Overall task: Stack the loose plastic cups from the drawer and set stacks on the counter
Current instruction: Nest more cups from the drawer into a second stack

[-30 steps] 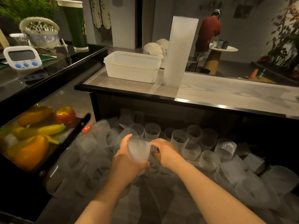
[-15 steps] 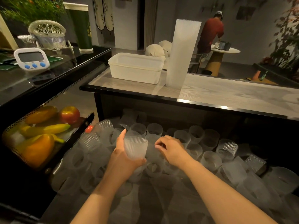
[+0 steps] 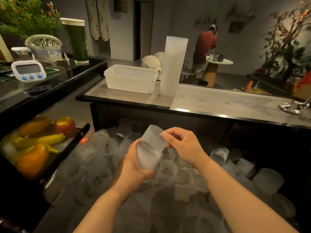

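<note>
I am standing at the long pale wood-grain counter (image 3: pixel 227 105) with its dark front edge, and under it the wide dark drawer (image 3: pixel 262 148) is lying open, filled with loose frosted translucent plastic cups (image 3: pixel 219 153) lying at all angles, some on their sides, some mouth up. On the counter a tall stack of the same ribbed frosted cups (image 3: pixel 173 66) is standing upright, just beside a white rectangular plastic tub (image 3: pixel 130 79).

Above the drawer I am holding two of the cups. My left hand (image 3: pixel 133 167) is wrapping its fingers and thumb around the lower ribbed cup (image 3: pixel 148 157), gripping it from the left and underneath. My right hand (image 3: pixel 183 145) is pinching the rim of the upper ribbed cup (image 3: pixel 154 136) between thumb and fingertips; that cup is tilting and sitting partly inside the lower one. Both cups are showing fine vertical ribs and a cloudy, see-through wall.

To my left, yellow and orange fruit (image 3: pixel 33 148) is lying behind a perforated panel, and a small white digital timer with blue buttons (image 3: pixel 28 70) is standing on the black glossy counter (image 3: pixel 50 86). I cannot read any writing on the timer or the cups.
</note>
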`<state>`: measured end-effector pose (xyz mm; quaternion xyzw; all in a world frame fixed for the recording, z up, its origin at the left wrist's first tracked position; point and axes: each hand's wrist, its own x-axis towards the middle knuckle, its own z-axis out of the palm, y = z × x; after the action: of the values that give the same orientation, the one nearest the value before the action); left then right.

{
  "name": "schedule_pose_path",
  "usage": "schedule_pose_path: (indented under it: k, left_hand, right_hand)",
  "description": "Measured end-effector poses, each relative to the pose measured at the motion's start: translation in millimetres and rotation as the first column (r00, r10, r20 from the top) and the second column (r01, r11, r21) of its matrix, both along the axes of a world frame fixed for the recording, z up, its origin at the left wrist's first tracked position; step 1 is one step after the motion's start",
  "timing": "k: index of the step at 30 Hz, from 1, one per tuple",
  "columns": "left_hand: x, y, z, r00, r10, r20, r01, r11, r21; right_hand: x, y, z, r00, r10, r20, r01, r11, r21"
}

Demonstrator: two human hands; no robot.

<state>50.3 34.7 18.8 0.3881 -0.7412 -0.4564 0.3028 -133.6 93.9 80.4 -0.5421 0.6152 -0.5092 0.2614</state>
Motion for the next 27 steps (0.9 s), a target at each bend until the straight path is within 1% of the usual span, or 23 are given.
schedule_pose_path:
  k: [3,7,10,16,19,22,25,27]
  left_hand:
    - [3,4,6,1.0,-0.014,-0.001,0.014,1.0,-0.005]
    - [10,6,11,1.0,0.001,0.003,-0.001,0.998,0.07]
    - [15,5,13,1.0,-0.026,0.011,0.025,0.997,0.077]
    - [24,-2,7,0.998,-0.062,-0.023,0.064,0.993,0.102]
    - [25,-6,2,0.998,-0.055,-0.037,0.058,0.995,0.083]
    - [28,-7,5,0.999,-0.009,-0.048,0.013,0.997,0.077]
    - [34,-5,11,0.991,0.108,0.08,-0.106,0.994,-0.031]
    - [39,-5,14,0.977,0.185,0.11,-0.178,0.982,-0.065]
  right_hand:
    - [7,2,3,0.997,0.039,-0.067,-0.037,0.998,0.041]
    - [11,4,3,0.987,0.077,-0.142,-0.066,0.995,0.079]
    - [15,2,1,0.963,0.124,-0.238,-0.097,0.988,0.122]
    - [24,-9,7,0.905,0.215,-0.368,-0.141,0.966,0.218]
    - [30,-12,10,0.89,0.263,-0.372,-0.177,0.952,0.25]
    - [42,-18,8,0.872,0.312,-0.376,-0.221,0.938,0.266]
    - [50,-21,6,0.897,0.34,-0.281,-0.258,0.921,0.292]
    - [54,-23,2,0.916,0.337,-0.219,-0.275,0.924,0.267]
